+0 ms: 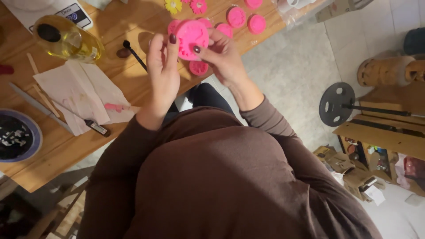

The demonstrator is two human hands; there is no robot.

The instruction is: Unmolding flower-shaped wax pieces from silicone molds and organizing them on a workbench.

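Note:
A round pink silicone mould is held up between both hands above the wooden table. My left hand pinches its left edge with thumb and fingers. My right hand grips its right side, thumb on the face. Several more round pink moulds lie on the table behind, and another sits just below the held one. Pink and yellow flower shapes lie at the far edge.
A glass bottle of yellow oil lies at the left, near a crumpled paper napkin, a thin brush, a knife and a dark bowl. A weight plate and boxes sit on the floor at right.

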